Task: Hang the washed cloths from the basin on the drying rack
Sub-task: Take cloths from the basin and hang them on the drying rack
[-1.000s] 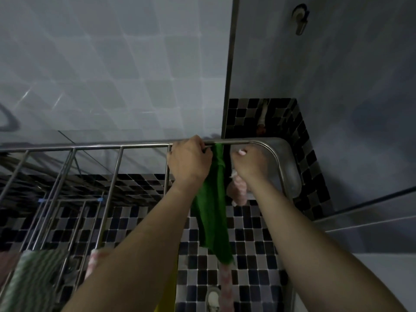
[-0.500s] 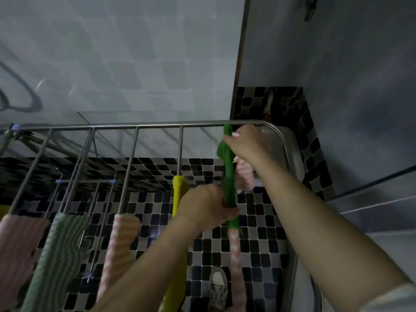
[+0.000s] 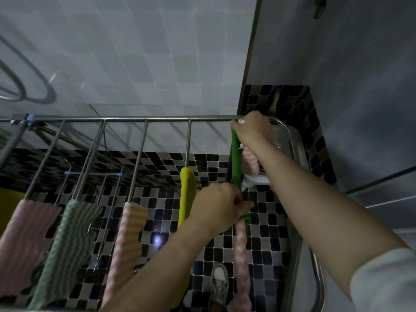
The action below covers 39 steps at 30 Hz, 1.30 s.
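A green cloth (image 3: 236,158) lies draped along the rightmost rod of the steel drying rack (image 3: 144,119). My right hand (image 3: 251,129) grips the cloth's far end at the rack's top rail. My left hand (image 3: 219,207) pinches its near end lower down. A pink-and-white striped cloth (image 3: 242,251) hangs on the same rod, showing below my left hand and beside my right wrist. On the rods to the left hang a yellow cloth (image 3: 186,194), a pink striped cloth (image 3: 128,235), a green wavy cloth (image 3: 72,233) and a pink cloth (image 3: 27,230). The basin is not in view.
A steel sink (image 3: 297,149) sits in the corner just right of the rack. White wall tiles rise behind the rack, and a black-and-grey mosaic floor lies below. My shoe (image 3: 219,282) shows on the floor. A hose loop (image 3: 33,95) hangs on the wall at left.
My left hand has left the top rail and slid down the green cloth to its near end. The cloth now lies stretched narrow along the rod. My view has tilted down and left.
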Motion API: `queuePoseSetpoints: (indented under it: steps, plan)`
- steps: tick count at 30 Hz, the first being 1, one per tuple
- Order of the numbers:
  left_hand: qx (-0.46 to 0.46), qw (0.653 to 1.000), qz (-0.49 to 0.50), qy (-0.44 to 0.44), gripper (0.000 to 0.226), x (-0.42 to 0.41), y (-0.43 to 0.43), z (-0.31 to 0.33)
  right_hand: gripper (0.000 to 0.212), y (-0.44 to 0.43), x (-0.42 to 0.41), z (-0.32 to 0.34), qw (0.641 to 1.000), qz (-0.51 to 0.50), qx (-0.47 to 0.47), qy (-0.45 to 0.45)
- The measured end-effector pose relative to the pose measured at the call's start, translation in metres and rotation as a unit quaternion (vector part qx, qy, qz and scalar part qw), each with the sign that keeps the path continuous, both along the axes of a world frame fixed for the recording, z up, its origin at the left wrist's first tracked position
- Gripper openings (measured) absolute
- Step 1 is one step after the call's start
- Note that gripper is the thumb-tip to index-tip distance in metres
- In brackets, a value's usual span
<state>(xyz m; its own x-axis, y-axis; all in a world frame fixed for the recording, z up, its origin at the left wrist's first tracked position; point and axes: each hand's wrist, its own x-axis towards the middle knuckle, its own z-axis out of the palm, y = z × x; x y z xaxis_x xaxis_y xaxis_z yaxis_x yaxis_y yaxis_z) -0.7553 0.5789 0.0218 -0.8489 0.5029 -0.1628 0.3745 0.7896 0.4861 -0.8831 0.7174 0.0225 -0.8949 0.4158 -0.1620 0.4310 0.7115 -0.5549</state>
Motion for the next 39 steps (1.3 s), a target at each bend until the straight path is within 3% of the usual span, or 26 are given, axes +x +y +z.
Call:
queuePoseSetpoints:
  steps: [5,10,14,20,24,27,32,39]
  plan:
    - [0.021,0.997,0.025,-0.069,0.029,0.011,-0.010,-0.013,0.044,0.009,0.010,0.007,0.998,0.057,-0.013,-0.026]
    - [0.057,0.993,0.025,-0.104,0.027,0.014,-0.012,-0.019,0.026,0.020,0.047,0.017,0.986,0.138,-0.090,-0.032]
    - [0.080,0.990,0.003,-0.113,0.029,0.023,-0.023,-0.016,0.020,0.025,0.099,0.023,0.967,0.173,-0.161,-0.100]
    - [0.112,0.955,-0.089,-0.259,0.021,0.064,-0.049,-0.013,0.022,0.024,0.178,0.016,0.954,0.176,-0.163,-0.179]
    - [0.092,0.943,-0.108,-0.302,0.018,0.094,-0.055,-0.024,0.031,0.008,0.222,0.011,0.945,0.183,-0.148,-0.228]
    - [0.077,0.946,-0.120,-0.292,0.020,0.116,-0.056,-0.028,0.037,-0.001,0.246,0.006,0.944,0.176,-0.129,-0.245]
    - [0.053,0.971,-0.100,-0.209,0.047,0.131,-0.053,-0.037,0.035,-0.015,0.265,0.005,0.956,0.159,-0.131,-0.207]
    - [0.039,0.992,-0.106,-0.048,0.033,0.146,-0.055,-0.030,0.047,-0.017,0.280,0.009,0.984,0.109,-0.082,-0.113]
